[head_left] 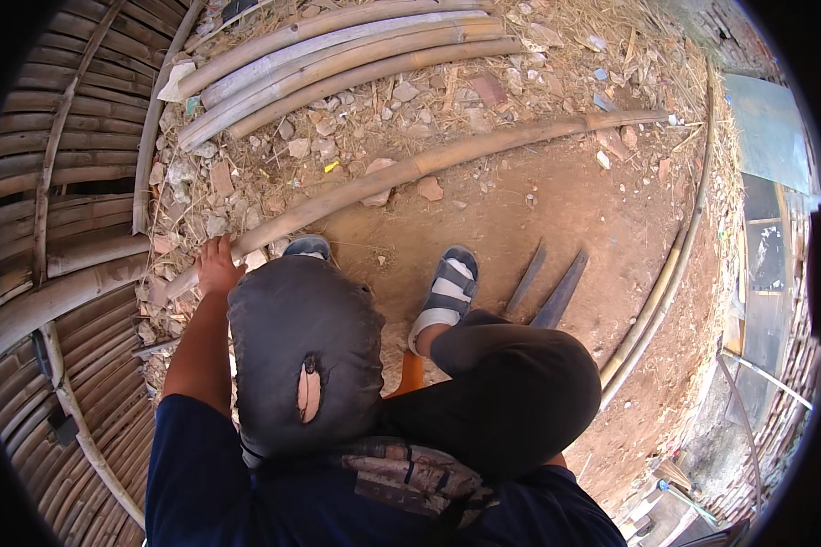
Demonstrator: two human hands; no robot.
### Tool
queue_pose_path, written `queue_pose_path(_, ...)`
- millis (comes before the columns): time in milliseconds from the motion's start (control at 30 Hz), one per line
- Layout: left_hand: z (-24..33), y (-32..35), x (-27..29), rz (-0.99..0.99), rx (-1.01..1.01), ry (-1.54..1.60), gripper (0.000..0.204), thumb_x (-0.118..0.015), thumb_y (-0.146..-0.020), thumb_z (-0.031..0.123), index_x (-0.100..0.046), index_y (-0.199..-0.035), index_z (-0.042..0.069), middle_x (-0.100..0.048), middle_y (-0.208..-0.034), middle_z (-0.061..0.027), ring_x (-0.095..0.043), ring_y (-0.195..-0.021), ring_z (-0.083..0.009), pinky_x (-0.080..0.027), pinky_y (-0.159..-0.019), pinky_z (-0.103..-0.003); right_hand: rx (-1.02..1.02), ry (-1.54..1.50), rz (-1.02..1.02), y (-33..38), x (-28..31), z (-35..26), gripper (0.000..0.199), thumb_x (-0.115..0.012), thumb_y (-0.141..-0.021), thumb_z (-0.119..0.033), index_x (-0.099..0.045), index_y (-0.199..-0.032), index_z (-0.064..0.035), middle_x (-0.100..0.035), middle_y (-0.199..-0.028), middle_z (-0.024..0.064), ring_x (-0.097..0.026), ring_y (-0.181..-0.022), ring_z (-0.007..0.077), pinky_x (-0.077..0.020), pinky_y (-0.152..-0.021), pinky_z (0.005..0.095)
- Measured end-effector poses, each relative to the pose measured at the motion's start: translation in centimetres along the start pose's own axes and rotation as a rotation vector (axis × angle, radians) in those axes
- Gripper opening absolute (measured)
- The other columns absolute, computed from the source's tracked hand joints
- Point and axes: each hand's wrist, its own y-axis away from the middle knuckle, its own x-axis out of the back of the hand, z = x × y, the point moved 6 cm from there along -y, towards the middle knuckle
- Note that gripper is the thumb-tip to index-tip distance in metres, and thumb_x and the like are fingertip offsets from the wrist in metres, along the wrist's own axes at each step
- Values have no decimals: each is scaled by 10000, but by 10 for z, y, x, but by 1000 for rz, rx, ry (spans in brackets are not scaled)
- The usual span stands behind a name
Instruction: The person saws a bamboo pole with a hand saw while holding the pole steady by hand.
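My left hand (pixel 217 265) is closed over a long bamboo pole (pixel 429 162) near its left end, fingers curling across the top. The pole lies slantwise on the ground, running off to the far right. My right hand is hidden below my bent right knee; only a bit of that arm shows. Right of my sandalled right foot (pixel 451 284), two dark, pointed blade-like pieces (pixel 559 290) lie on the dirt. My left knee, in dark trousers with a hole in them, covers the ground beside the left hand.
Several cut bamboo poles (pixel 337 66) lie in a row at the far side among rubble and straw. A slatted bamboo wall (pixel 73 246) stands close on my left. Long thin poles (pixel 659 305) curve along the right. Something orange (pixel 411 372) shows between my legs.
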Motion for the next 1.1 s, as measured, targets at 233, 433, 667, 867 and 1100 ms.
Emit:
queue_pose_path(233, -37, 33, -43, 174, -82, 64, 707, -621, -936, 458, -372, -1543, 195, -417, -1556, -86, -337, -1493, -315, -283, -1190, -547, 11, 9, 7, -7, -3, -2, 347, -592, -1009, -282, -575, -1307, -106, -625, -1211, 169, -644, -1090, 348, -534, -899, 442)
queue_pose_path(433, -33, 28, -30, 214, -71, 174, 765, -647, -910, 489, -361, -1551, 187, -411, -1557, -85, -355, -1478, -332, -288, -1183, -549, 26, 3, 7, -8, -5, -6, 357, -591, -1012, -286, -568, -1321, -110, -616, -1229, 166, -638, -1101, 348, -534, -906, 445)
queue_pose_path(667, -28, 24, -37, 182, 5, 157, 749, -654, -911, 436, -382, -1545, 146, -425, -1551, -138, -426, -1420, -361, -341, -1151, -539, -1, 4, 16, -5, -7, 4, 369, -589, -1015, -291, -559, -1337, -114, -607, -1250, 162, -631, -1115, 347, -534, -914, 448)
queue_pose_path(867, -57, 47, -36, 221, 25, 182, 733, -651, -918, 418, -387, -1541, 138, -437, -1539, -149, -446, -1402, -367, -357, -1142, -532, 18, -19, 34, -9, -8, -1, 379, -588, -1018, -296, -552, -1352, -118, -599, -1268, 158, -625, -1127, 347, -534, -920, 450)
queue_pose_path(1100, -100, 74, -35, 212, 93, 274, 714, -647, -927, 397, -392, -1537, 129, -451, -1525, -162, -468, -1380, -373, -375, -1130, -523, 19, -34, 51, -5, -10, 0, 392, -586, -1021, -300, -543, -1368, -123, -589, -1290, 154, -618, -1140, 347, -533, -928, 453)
